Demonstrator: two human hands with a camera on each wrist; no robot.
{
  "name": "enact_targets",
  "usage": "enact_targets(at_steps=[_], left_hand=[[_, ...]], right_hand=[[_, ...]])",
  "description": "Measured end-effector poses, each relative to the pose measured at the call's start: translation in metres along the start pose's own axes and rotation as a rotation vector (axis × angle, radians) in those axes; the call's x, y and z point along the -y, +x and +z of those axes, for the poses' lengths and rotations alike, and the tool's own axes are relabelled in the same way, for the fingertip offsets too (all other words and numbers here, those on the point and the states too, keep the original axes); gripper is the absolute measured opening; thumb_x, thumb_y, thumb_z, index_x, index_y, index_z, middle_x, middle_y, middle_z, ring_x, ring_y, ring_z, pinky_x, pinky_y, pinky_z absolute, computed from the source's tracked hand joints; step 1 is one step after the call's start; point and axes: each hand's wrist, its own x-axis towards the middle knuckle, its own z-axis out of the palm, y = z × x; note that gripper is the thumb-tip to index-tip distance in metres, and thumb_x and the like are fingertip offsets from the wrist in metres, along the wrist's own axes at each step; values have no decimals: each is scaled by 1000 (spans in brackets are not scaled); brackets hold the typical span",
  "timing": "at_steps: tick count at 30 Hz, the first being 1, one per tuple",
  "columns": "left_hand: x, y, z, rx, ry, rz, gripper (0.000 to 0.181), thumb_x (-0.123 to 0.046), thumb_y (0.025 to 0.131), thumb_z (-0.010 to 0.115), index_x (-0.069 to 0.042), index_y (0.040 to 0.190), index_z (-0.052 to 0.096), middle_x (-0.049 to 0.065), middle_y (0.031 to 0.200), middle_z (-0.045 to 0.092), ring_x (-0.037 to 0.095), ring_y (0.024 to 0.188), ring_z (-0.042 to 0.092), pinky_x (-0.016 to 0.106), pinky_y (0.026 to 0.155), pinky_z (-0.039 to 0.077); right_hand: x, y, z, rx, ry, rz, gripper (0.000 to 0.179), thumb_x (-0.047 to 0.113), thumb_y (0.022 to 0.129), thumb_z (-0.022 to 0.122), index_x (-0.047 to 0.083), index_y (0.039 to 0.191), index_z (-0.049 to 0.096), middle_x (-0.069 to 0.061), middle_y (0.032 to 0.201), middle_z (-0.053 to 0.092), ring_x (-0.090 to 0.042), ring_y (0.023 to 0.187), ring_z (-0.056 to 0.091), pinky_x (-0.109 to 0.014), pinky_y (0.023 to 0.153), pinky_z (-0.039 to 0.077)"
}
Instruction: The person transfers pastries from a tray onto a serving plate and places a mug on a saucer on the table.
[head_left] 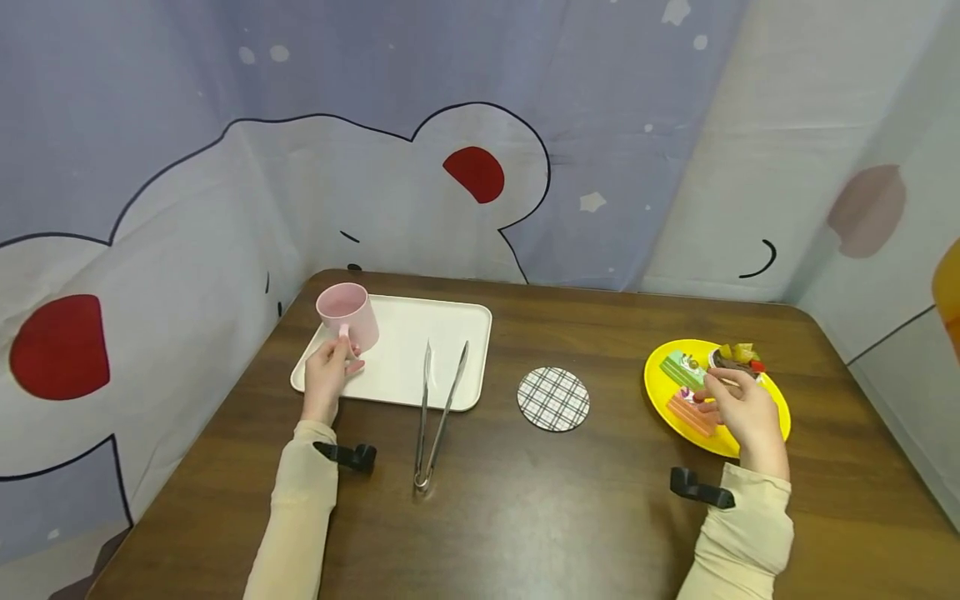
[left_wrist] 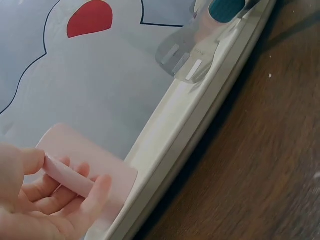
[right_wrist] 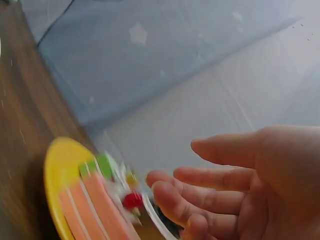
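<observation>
At the left end of a white tray stands a pink mug. My left hand holds it by the handle, fingers curled round it with the thumb on top. On the right, my right hand hovers over the near right part of a yellow plate, fingers loosely bent with nothing in them. The plate bears a green cake slice, an orange cake slice and a dark, fruit-topped dessert partly behind the hand.
Metal tongs lie spread, their tips over the tray and their joined end on the wooden table. A round checked coaster lies between tray and plate. A printed curtain hangs behind the table.
</observation>
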Motion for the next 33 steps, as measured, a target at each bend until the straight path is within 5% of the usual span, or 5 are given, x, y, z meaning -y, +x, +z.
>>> enact_targets(at_steps=[8, 13, 18, 25, 33], left_hand=[[-2, -1, -2, 62, -88, -74, 41, -31, 103, 40, 7, 111, 54, 1, 92, 57, 12, 92, 64, 28, 84, 56], [-1, -3, -2, 65, -131, -89, 38, -35, 102, 43, 0, 95, 55, -4, 82, 61, 13, 91, 65, 26, 84, 56], [-1, -4, 3, 46, -163, -96, 38, -37, 100, 47, -5, 78, 52, -3, 79, 64, 16, 92, 67, 25, 84, 55], [-1, -6, 2, 61, -158, -92, 36, -34, 100, 47, -5, 80, 52, -3, 73, 59, 5, 77, 66, 22, 79, 56], [-7, -6, 3, 87, -186, -89, 30, -27, 100, 49, -8, 77, 53, -3, 69, 53, 7, 71, 65, 21, 76, 56]], right_hand=[[-41, 3, -37, 16, -110, 52, 65, 36, 102, 38, -16, 139, 30, -27, 100, 71, 2, 63, 61, -24, 61, 50], [-66, 5, -50, 35, -179, 92, 66, 35, 101, 38, -20, 137, 29, -26, 96, 71, -6, 65, 62, -25, 60, 49], [-80, 6, -50, 18, -187, 102, 64, 35, 100, 40, -19, 133, 35, -21, 89, 71, -8, 63, 59, -26, 58, 48], [-84, 6, -45, -46, -121, 149, 59, 34, 98, 45, -15, 131, 42, -4, 77, 65, -8, 58, 55, -24, 56, 48], [-87, 8, -45, -84, -84, 160, 52, 26, 98, 47, -15, 131, 42, 2, 73, 62, -6, 56, 53, -22, 54, 47]])
